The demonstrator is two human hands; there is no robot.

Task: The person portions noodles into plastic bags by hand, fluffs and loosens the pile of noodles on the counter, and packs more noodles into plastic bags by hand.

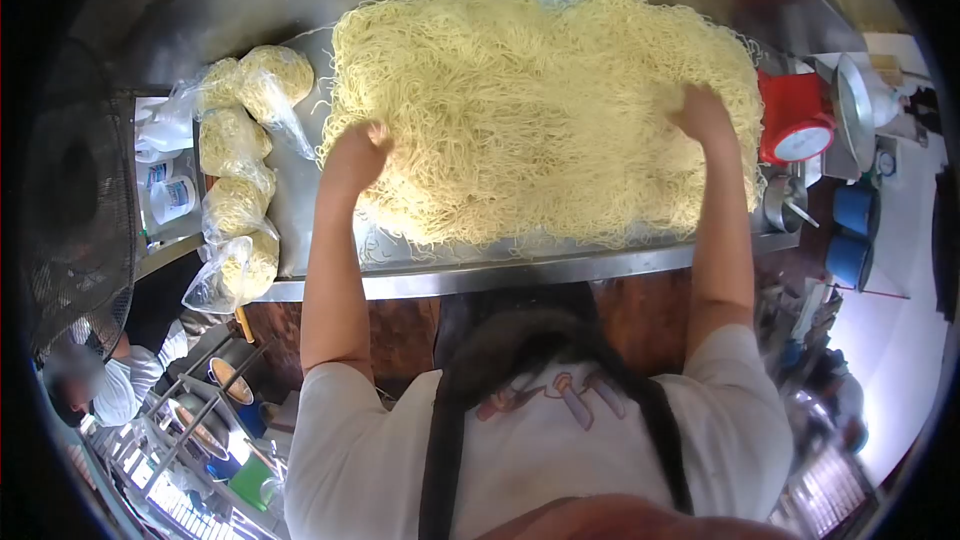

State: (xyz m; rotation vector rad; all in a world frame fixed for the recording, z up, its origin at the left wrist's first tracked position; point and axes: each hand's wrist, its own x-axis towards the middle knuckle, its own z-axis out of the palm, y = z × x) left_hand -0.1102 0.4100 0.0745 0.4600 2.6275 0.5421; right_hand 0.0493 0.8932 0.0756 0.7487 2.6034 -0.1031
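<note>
A wide, thick layer of pale yellow noodles (530,120) lies spread over the metal table (440,278). At the left edge of the noodles is my left hand (358,154), its fingers curled inward; whether any strands are between them is too small to tell. My right hand (704,116) is over the right part of the noodles, with its fingers bent down and blurred, so what they hold cannot be made out.
Several clear bags of noodles (236,140) line the table's left end. On the right stand a red scale (790,105) and a metal pot (778,202) with a handle. A fan (80,190) is at far left. Another person (120,388) is at lower left.
</note>
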